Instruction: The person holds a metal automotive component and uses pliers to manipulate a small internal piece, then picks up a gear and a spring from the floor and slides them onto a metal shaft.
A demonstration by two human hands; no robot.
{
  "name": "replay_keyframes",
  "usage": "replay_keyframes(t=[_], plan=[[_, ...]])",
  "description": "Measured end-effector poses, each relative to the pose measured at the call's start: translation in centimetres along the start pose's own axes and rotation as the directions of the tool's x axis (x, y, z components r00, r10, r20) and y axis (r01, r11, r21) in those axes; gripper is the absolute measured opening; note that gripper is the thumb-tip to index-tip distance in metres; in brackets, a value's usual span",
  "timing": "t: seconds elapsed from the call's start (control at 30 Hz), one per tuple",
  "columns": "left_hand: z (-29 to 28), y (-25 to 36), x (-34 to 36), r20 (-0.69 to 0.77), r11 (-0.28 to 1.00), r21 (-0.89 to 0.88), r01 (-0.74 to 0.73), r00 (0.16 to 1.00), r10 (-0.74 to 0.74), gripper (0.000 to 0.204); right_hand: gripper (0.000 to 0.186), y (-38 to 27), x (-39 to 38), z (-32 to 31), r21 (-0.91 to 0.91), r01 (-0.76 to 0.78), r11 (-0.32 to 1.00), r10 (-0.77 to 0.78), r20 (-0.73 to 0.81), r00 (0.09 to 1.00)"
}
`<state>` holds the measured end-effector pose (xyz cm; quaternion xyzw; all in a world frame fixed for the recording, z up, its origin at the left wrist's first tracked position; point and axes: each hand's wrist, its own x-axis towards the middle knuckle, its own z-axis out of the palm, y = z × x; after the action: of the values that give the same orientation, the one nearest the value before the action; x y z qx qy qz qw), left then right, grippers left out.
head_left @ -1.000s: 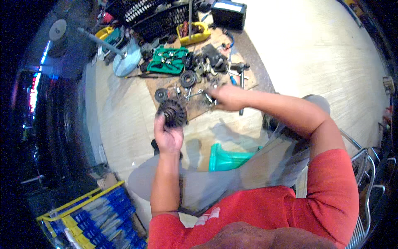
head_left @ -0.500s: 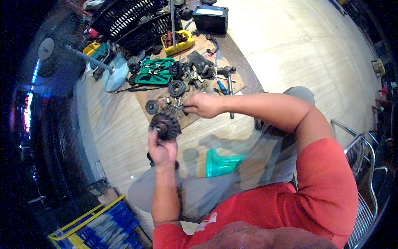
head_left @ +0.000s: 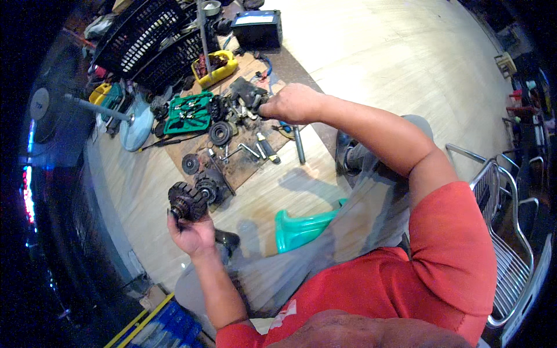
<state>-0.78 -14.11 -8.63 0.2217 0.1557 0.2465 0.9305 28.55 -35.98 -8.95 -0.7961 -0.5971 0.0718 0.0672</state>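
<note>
My left hand (head_left: pixel 194 235), low at the left, is closed round a dark, greasy alternator rotor (head_left: pixel 188 200) with clawed metal poles, held up off the floor. Just beyond it a round dark metal housing (head_left: pixel 209 188) rests at the board's near corner. My right hand (head_left: pixel 297 104) is over the board's right side, its fingers curled down among the tools next to a dark crumpled glove (head_left: pixel 248 90). Whatever its fingertips hold is hidden. Below this hand sticks out a hammer's dark handle (head_left: pixel 299 145). A yellow-and-black cutter-like tool (head_left: pixel 267 148) lies nearer.
A black ring-shaped pulley (head_left: pixel 220 133), a small disc (head_left: pixel 190 163) and a green tool case (head_left: pixel 188 113) occupy the board (head_left: pixel 249 168). Behind are a yellow container (head_left: pixel 216 72), black crates (head_left: pixel 139 40) and a battery (head_left: pixel 257 29). A fan (head_left: pixel 136 124) stands left; a green stool (head_left: pixel 304 229) is near my legs.
My left hand has moved with the rotor, clear of the housing. My right hand has gone from the board's middle to the tools at its far right. The whole view has shifted somewhat.
</note>
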Motion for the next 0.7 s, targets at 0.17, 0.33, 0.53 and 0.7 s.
replay_keyframes(t=[0.17, 0.33, 0.53, 0.7], plan=[[0.8, -0.5, 0.1, 0.024, 0.999, -0.037, 0.011, 1.0, -0.01, 0.045, 0.016, 2.7, -1.1, -0.7, -0.081, -0.107, 0.991, 0.109, 0.021, 0.994], [0.2, 0.4, -0.2, -0.089, 0.999, -0.027, -0.026, 0.996, 0.024, 0.045, 0.021, 3.7, -0.1, -1.8, -0.117, -0.191, 0.974, 0.196, 0.034, 0.98], [-1.5, -1.5, 1.2, -0.013, 0.997, 0.067, 0.041, 0.999, -0.04, 0.045, 0.043, 3.7, 0.4, 2.2, 0.145, -0.086, 0.986, 0.073, 0.093, 0.993], [-1.2, -3.5, 0.8, 0.07, 0.97, 0.239, 0.05, 0.995, -0.068, 0.045, 0.073, -4.4, 1.8, 2.6, 0.533, 0.164, 0.83, -0.192, -0.003, 0.981]])
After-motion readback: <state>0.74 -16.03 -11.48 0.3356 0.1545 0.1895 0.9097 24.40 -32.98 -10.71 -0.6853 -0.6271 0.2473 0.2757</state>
